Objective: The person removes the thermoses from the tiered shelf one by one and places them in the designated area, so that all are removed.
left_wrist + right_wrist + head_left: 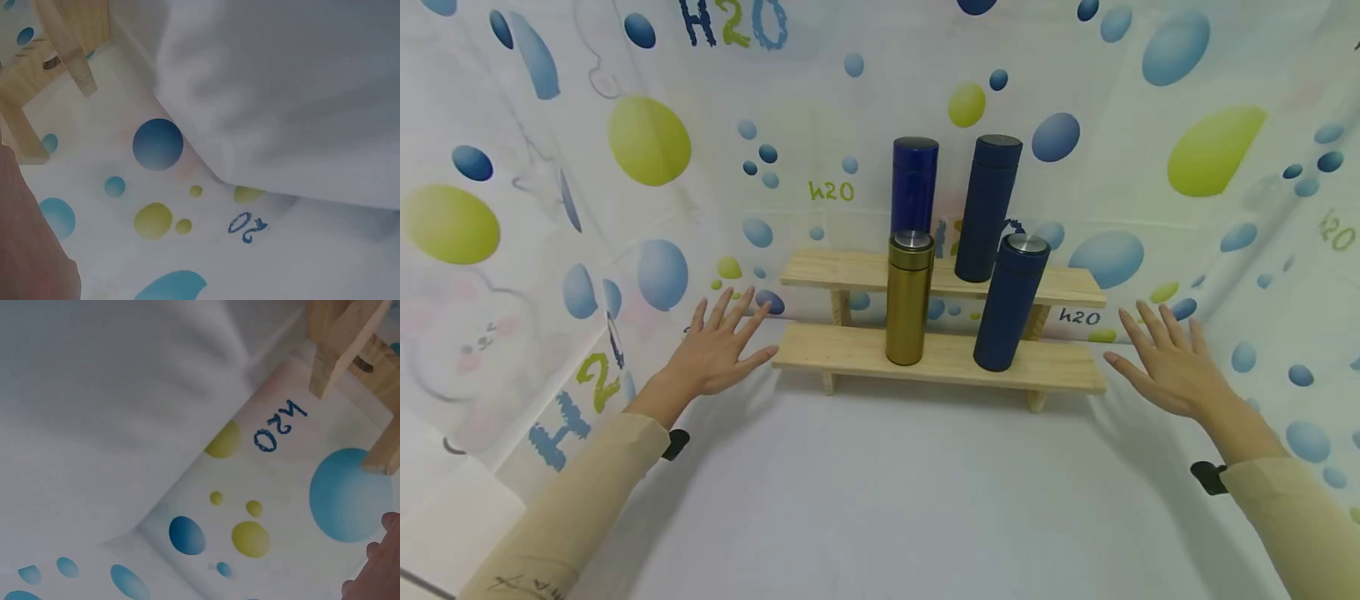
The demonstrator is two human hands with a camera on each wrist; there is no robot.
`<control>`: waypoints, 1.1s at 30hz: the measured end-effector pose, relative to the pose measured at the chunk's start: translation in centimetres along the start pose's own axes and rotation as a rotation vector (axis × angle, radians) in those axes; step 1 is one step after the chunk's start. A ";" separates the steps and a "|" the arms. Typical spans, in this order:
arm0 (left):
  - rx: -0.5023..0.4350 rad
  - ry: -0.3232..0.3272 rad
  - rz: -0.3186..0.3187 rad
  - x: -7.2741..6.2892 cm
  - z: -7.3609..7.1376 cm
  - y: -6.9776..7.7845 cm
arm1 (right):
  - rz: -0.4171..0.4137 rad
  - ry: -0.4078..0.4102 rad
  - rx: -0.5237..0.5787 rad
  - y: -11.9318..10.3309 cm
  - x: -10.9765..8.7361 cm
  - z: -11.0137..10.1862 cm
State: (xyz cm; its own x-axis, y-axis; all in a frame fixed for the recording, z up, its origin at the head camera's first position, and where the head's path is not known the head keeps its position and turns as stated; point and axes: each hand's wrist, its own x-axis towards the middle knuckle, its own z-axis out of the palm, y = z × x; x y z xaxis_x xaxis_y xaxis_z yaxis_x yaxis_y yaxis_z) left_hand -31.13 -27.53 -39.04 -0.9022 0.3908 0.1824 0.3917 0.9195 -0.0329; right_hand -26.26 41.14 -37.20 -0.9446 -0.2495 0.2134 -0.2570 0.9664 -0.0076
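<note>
My left hand (pixel 711 350), fingers spread and straight, hovers left of a two-tier wooden shelf (pixel 820 348) and holds nothing. On the other side, my right hand (pixel 1172 367) is spread in the same way beside the shelf's right end. A gold thermos flask (pixel 907 308) and a dark blue flask with a silver lid (pixel 1011 308) stand on the lower tier. Behind them on the upper tier are a shiny blue flask (pixel 913 187) and a matte navy flask (pixel 988 208). In the wrist views only part of the left hand (pixel 31 237) and right hand (pixel 378 569) shows.
A white cloth-covered table (pixel 865 483) lies in front of the shelf. Behind and at both sides hangs a white curtain (pixel 850 108) printed with blue and green dots and H2O lettering. The curtain closes in near both hands.
</note>
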 end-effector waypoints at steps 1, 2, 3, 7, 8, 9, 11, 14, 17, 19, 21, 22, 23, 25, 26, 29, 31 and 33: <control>-0.002 0.000 -0.001 0.0 0.0 0.1 | -0.008 0.007 -0.005 -0.2 0.0 -0.1; -0.001 0.003 0.003 0.0 0.0 0.3 | -0.016 0.015 -0.008 -0.5 0.0 -0.2; 0.003 0.004 0.003 0.0 0.0 0.4 | -0.024 0.022 -0.013 -0.7 -0.1 -0.2; -0.001 0.004 0.005 0.1 0.1 1.0 | -0.051 0.052 -0.019 -1.5 -0.1 -0.5; 0.003 0.006 0.005 0.2 0.2 1.1 | -0.058 0.061 -0.019 -1.6 -0.1 -0.6; 0.002 0.011 0.005 0.2 0.2 1.2 | -0.063 0.070 -0.023 -1.8 0.0 -0.7; -0.002 0.024 0.006 0.4 0.4 1.4 | -0.074 0.087 -0.029 -2.1 0.2 -0.9; -0.021 0.030 0.002 0.6 0.6 1.6 | -0.088 0.099 -0.035 -2.7 0.5 -1.1; -0.041 0.024 -0.001 0.6 0.8 1.9 | -0.103 0.106 -0.029 -3.5 0.6 -1.2; -0.042 0.018 -0.001 0.5 1.1 2.0 | -0.112 0.115 -0.020 -4.0 0.6 -1.2; -0.042 0.024 0.005 0.6 1.3 2.1 | -0.117 0.126 -0.019 -4.4 0.6 -1.2; -0.043 0.031 0.006 0.7 1.5 2.2 | -0.118 0.133 -0.020 -4.6 0.6 -1.2; -0.053 0.039 0.010 0.8 1.6 2.3 | -0.120 0.138 -0.019 -4.7 0.6 -1.3; -0.080 0.061 0.014 0.9 1.8 2.4 | -0.123 0.150 -0.016 -5.1 0.7 -1.3; -0.096 0.076 0.015 1.0 1.8 2.6 | -0.126 0.154 -0.012 -5.2 0.7 -1.3; -0.172 0.104 0.012 1.3 2.0 2.9 | -0.136 0.165 0.018 -5.7 0.9 -1.3; -0.231 0.125 0.009 1.5 2.1 3.1 | -0.141 0.174 0.047 -6.1 1.0 -1.2; -0.304 0.147 0.001 1.7 2.3 3.3 | -0.144 0.180 0.081 -6.5 1.2 -1.2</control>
State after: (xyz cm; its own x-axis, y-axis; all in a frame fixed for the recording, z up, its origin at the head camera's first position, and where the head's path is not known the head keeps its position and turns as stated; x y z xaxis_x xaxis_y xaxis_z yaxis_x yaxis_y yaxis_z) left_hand -31.84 -23.76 -41.10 -0.8750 0.3607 0.3230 0.4481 0.8560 0.2579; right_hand -25.50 34.59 -35.67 -0.8469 -0.3625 0.3889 -0.4092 0.9115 -0.0415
